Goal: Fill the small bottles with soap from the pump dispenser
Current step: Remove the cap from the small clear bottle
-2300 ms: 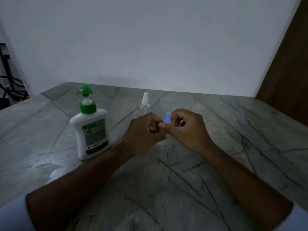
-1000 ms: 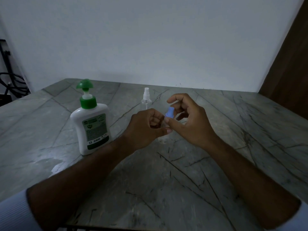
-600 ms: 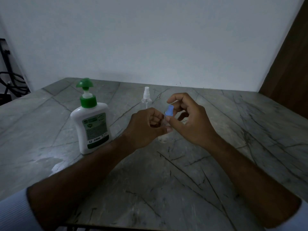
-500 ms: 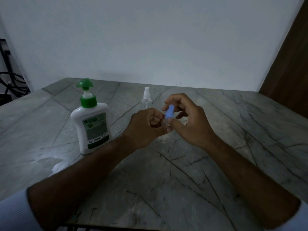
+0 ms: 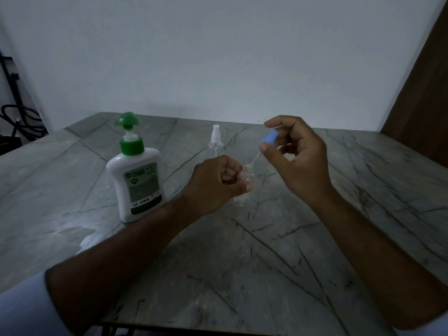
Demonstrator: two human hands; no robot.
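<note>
A white soap dispenser (image 5: 138, 180) with a green pump stands upright on the left of the marble table (image 5: 242, 263). My left hand (image 5: 215, 184) grips a small clear bottle (image 5: 246, 187) that stands on the table with its neck open. Just above and right of that neck, my right hand (image 5: 295, 156) pinches the blue spray cap (image 5: 269, 137); its thin white tube still reaches into the neck. A second clear spray bottle (image 5: 215, 143), with a white cap on, stands farther back.
A white wall runs behind the table and a brown wooden panel (image 5: 426, 93) rises at the right. Black cables (image 5: 21, 122) hang off the table's left side. A pale wet-looking patch (image 5: 80, 234) lies in front of the dispenser.
My right hand has lifted the blue cap up and to the right, off the small bottle, drawing its tube nearly out. My left hand keeps hold of the bottle.
</note>
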